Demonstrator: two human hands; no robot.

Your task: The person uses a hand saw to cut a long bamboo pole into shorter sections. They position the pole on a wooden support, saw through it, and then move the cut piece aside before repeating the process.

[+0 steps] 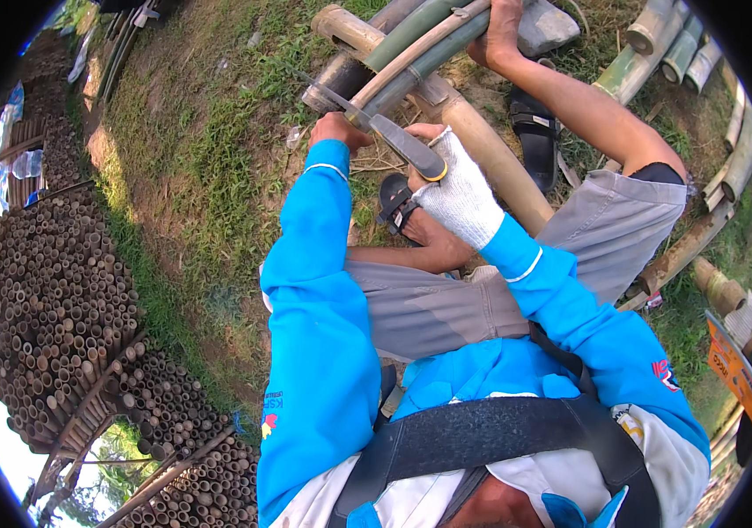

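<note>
Knife (pixel 394 139) sits clamped in the gloved right hand (pixel 457 189), blade angled up-left against a bamboo pole (pixel 420 53). Left hand (pixel 338 132) closes around the pole beside the blade. Farther off, another person's hand (pixel 499 35) presses on the poles above the grass (pixel 217 132).

The knife (pixel 394 134) has a dull grey metal blade and a smooth dark handle with a yellow band. At one o'clock from it, the bamboo strips (pixel 420 48) look smooth, green and tan. The right hand (pixel 457 195) wears a rough white knitted cloth glove.
</note>
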